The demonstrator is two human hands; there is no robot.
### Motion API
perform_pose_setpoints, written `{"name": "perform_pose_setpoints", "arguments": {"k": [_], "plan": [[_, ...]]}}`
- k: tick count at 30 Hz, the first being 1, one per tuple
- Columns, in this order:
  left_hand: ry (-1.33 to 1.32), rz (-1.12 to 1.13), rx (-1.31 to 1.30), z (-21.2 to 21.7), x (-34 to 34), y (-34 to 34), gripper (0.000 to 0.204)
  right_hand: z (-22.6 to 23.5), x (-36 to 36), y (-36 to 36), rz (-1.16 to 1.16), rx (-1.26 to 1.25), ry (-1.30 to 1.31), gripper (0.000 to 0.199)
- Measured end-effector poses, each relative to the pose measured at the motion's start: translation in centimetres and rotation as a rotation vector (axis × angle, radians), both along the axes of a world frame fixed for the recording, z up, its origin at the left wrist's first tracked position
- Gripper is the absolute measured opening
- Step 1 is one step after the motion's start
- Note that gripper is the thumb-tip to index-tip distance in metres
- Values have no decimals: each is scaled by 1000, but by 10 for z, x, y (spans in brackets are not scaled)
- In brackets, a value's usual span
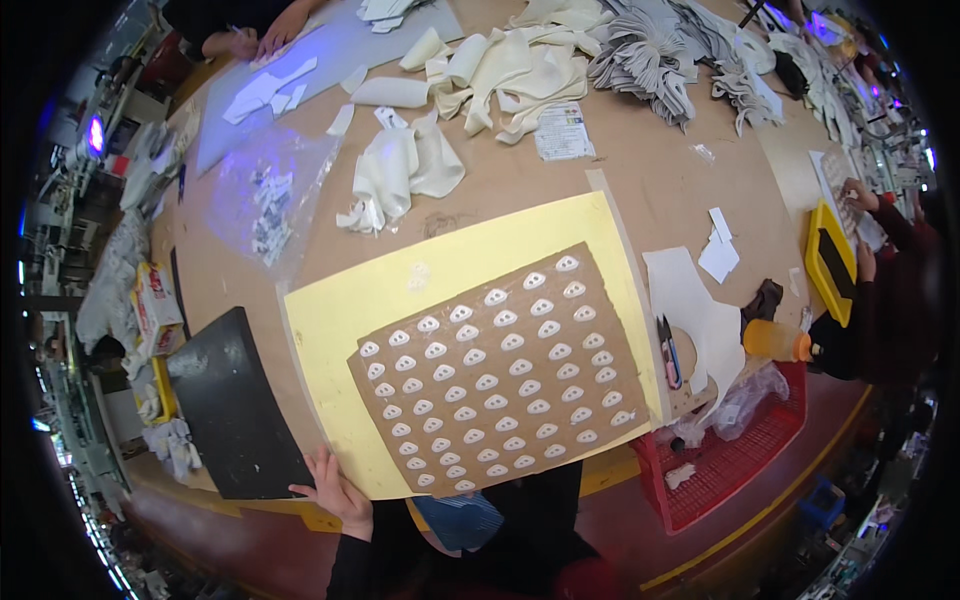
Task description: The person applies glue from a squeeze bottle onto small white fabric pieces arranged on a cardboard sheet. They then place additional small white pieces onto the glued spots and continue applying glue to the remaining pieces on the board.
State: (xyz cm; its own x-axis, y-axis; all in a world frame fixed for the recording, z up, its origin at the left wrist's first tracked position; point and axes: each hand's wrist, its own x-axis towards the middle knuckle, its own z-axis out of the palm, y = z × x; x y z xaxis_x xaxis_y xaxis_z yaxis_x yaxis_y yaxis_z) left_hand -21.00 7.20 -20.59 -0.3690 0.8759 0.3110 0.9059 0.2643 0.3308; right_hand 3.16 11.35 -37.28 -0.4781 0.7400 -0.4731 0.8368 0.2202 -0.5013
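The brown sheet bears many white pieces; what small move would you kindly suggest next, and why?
Perhaps steady the yellow sheet with the left hand: it is at that sheet's near left corner, and the brown sheet reaches the near edge.

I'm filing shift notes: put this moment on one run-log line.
left hand: spread, at near-left corner of yellow board | right hand: not in view | brown sheet: on yellow board, bearing white pieces

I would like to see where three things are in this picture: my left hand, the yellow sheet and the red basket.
Left hand (340, 493): head view, back of the hand.
Yellow sheet (480, 259): head view, bare upper border.
Red basket (655, 482): head view, left side wall.
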Motion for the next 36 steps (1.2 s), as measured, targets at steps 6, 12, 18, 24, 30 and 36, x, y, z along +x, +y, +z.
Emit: {"name": "perform_pose_setpoints", "arguments": {"k": [6,12,18,24,30,36], "plan": [[118,-34,47,43,-72,-28,35,27,-82,-14,111,-64,-11,43],[64,33,158,86,-92,-63,33,77,-100,-46,154,-71,-22,44],[-19,26,277,90,-77,-113,23,98,-70,-64,299,-49,-34,45],[32,31,453,76,-31,-137,16,92,-15,-98,450,-66,67,46],[-155,117,324,86,53,-161,20,120,116,-152,363,-132,599,46],[-110,106,439,84,123,-198,26,196,333,-181,-89,-530,952,50]]}}
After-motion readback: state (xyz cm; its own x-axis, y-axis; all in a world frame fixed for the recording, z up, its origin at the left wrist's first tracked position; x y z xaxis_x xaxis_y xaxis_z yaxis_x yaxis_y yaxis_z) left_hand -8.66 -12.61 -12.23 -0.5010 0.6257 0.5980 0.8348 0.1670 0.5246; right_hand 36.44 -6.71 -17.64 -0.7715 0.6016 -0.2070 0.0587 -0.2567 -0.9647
